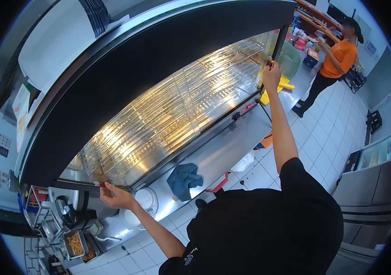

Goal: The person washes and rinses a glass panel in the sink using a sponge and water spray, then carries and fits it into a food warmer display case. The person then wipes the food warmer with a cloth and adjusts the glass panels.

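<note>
The left hand pinches a small brown fitting between thumb and fingers at the near left corner of a long cabinet, and the right hand closes on a second brown fitting at its right end. Farther left, beyond the left hand, two rectangular metal pans of food sit beside a metal rack. One round, pale scale stands on the smooth, shiny metal counter, just left of one crumpled blue-green cloth. The cabinet, dark-hooded with a curved rim, spans the middle behind the counter; inside, thin shiny wire shelves glow under warm light, too overlapped to count. One red handle juts out at the counter's near edge. One red light shows on the cabinet's control strip. To the right, one person in an orange shirt stands on pale square floor tiles, near grey metal doors.
</note>
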A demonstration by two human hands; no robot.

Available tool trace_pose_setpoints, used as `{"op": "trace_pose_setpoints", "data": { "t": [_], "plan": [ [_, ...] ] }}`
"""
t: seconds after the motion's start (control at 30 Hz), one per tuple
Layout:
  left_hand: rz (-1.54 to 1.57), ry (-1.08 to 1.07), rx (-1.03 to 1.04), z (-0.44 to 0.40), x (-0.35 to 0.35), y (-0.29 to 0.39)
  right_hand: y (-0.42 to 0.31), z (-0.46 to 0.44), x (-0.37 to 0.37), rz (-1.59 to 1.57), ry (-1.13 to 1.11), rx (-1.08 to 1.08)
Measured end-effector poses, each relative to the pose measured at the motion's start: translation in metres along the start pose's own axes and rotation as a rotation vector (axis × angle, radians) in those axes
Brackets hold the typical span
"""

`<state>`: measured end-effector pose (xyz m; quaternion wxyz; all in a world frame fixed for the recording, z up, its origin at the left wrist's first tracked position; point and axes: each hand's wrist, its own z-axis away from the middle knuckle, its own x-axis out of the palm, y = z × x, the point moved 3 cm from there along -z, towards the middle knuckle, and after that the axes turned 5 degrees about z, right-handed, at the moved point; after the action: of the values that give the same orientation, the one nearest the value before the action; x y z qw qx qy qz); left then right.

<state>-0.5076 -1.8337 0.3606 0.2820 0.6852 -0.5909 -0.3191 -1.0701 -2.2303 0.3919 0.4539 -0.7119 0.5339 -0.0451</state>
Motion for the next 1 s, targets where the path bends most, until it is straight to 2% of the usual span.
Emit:
{"op": "trace_pose_setpoints", "data": {
  "t": [0.13,0.17,0.27,0.3,0.4,0.53,0.63,0.87,1.0],
  "plan": [
    [0.025,-0.047,-0.014,0.01,0.001,0.012,0.015,-0.001,0.014,-0.071,-0.047,-0.015],
    [0.049,-0.066,-0.036,0.013,0.004,0.015,0.014,0.001,0.012,-0.063,0.007,-0.057],
    [0.151,-0.11,-0.089,0.027,0.016,0.031,0.022,0.001,0.011,-0.256,-0.119,0.065],
    [0.182,-0.133,-0.092,0.033,0.02,0.039,0.025,0.002,0.014,-0.358,-0.14,0.044],
    [0.224,-0.211,-0.103,0.049,0.03,0.053,0.018,0.019,-0.001,-0.344,-0.269,0.035],
    [0.26,-0.297,-0.06,0.065,0.042,0.065,0.016,0.036,0.007,-0.546,-0.385,0.105],
    [0.281,-0.325,-0.022,0.081,0.049,0.09,-0.023,0.058,-0.018,-0.691,-0.499,0.149],
    [0.294,-0.414,-0.01,0.107,0.062,0.11,-0.038,0.086,-0.015,-0.82,-0.532,0.117],
    [0.309,-0.422,-0.031,0.109,0.06,0.119,-0.04,0.089,-0.014,-0.732,-0.518,0.118]
  ]
}}
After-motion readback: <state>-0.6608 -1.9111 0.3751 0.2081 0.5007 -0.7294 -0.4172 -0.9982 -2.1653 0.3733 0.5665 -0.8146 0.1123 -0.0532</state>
